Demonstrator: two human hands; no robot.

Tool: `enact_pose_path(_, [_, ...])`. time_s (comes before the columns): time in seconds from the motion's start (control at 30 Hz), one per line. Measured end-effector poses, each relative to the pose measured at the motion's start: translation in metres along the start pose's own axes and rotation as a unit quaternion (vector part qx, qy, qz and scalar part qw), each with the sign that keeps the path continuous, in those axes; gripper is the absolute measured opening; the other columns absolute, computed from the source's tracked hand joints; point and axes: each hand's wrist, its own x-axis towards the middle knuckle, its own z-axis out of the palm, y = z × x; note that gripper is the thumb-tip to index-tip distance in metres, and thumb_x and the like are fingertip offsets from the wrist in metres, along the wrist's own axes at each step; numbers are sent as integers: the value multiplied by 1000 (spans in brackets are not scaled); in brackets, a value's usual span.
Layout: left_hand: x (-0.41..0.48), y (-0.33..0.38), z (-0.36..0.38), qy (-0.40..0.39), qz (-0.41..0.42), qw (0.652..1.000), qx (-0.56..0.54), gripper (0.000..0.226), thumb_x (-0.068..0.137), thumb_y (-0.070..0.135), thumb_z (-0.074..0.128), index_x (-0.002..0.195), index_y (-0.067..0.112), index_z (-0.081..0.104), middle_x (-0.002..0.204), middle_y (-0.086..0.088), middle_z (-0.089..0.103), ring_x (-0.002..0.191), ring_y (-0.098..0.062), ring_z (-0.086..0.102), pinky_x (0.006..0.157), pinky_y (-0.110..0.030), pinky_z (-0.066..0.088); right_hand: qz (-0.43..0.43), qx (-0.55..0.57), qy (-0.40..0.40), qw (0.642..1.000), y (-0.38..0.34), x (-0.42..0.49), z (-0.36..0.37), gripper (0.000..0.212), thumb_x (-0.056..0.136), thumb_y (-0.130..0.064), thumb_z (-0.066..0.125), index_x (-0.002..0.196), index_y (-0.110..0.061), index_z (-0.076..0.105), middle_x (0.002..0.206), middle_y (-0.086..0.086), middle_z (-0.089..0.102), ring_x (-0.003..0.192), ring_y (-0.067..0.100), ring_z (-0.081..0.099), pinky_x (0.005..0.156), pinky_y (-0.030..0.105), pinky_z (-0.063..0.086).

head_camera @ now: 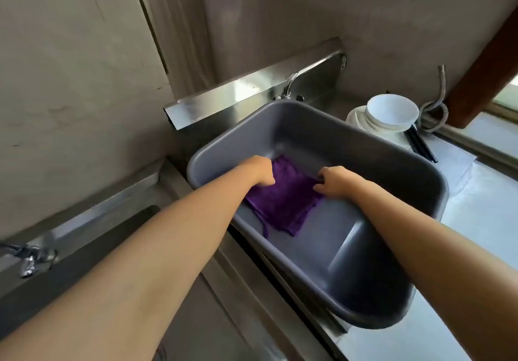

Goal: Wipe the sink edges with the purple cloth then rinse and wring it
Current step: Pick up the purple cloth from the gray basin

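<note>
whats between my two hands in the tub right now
The purple cloth, spread on the floor of the grey tub; the left hand grips one edge, the right hand the other. The head view shows it.

Matt grey plastic tub [350,147], nubby purple cloth [283,201], shiny steel backsplash [252,91]

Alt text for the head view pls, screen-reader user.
The left hand and right hand grip opposite sides of a purple cloth lying in a grey basin. A tap stands behind the basin; stacked white bowls and dark chopsticks sit on the counter to its right.
</note>
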Motion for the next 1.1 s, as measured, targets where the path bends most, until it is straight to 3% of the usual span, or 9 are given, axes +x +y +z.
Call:
enact_pose_path(0.17, [19,13,4,11,-13,1000,-7,53,86,27,53,135,11,41,137,-14,48,122,-32,49,97,-39,44,11,2,30,1000,-3,9,6,46,89,-37,55,119,-2,52,124,20,51,113,36,52,92,38,44])
enact_pose_path(0.33, [33,21,8,44,-69,995,-62,65,91,46,50,140,7,32,144,-18,38,131,-34,39,104,-42,37,29,51,35,998,-6,17,11,43,83,-24,64,118,-4,49,120,18,55,108,35,56,86,39,49])
enact_pose_path(0.5, [39,17,7,32,-66,995,-74,38,90,29,52,121,6,54,128,-15,56,113,-32,55,81,-34,44,63,104,24,992,-9,25,11,24,78,-13,61,101,-7,61,109,13,62,94,31,60,72,31,49])
enact_pose_path(0.6, [31,17,-1,30,-57,988,-137,33,84,22,54,113,7,58,123,-16,55,105,-33,55,80,-34,46,57,127,20,990,-12,22,6,22,78,-12,61,98,-5,62,104,13,63,91,30,60,67,28,45])
enact_pose_path(0.7, [20,14,-14,-1,-53,963,-264,10,78,15,59,78,7,53,84,-15,53,64,-23,47,52,-25,35,46,186,4,981,-19,15,-12,15,79,-11,65,90,-3,60,90,14,61,84,28,57,55,27,42])
enact_pose_path(0.77, [13,10,-26,-14,-62,944,-323,13,78,15,59,72,11,48,71,-9,48,56,-19,41,48,-23,29,42,247,10,968,-23,8,-27,14,79,-8,66,89,-7,55,82,11,57,80,25,54,51,26,42])
enact_pose_path(0.93, [-6,1,-54,30,-36,900,-433,25,83,27,65,95,5,65,90,-12,66,81,-25,61,66,-31,47,20,299,34,953,-30,-11,-63,24,83,-6,61,107,-7,62,93,13,58,83,26,56,65,38,54])
enact_pose_path(1.0, [-16,-1,-65,77,-13,891,-447,15,84,23,65,89,9,65,85,-8,65,75,-19,59,59,-24,45,-4,301,48,952,-30,-21,-80,25,85,-11,62,110,-6,64,94,13,59,83,25,57,72,39,56])
enact_pose_path(1.1, [-38,-2,-81,144,19,869,-473,16,86,19,64,97,9,68,82,-4,61,76,-15,55,54,-21,44,-41,288,97,952,-33,-37,-107,23,84,-15,64,104,-4,68,89,13,62,79,22,57,74,36,54])
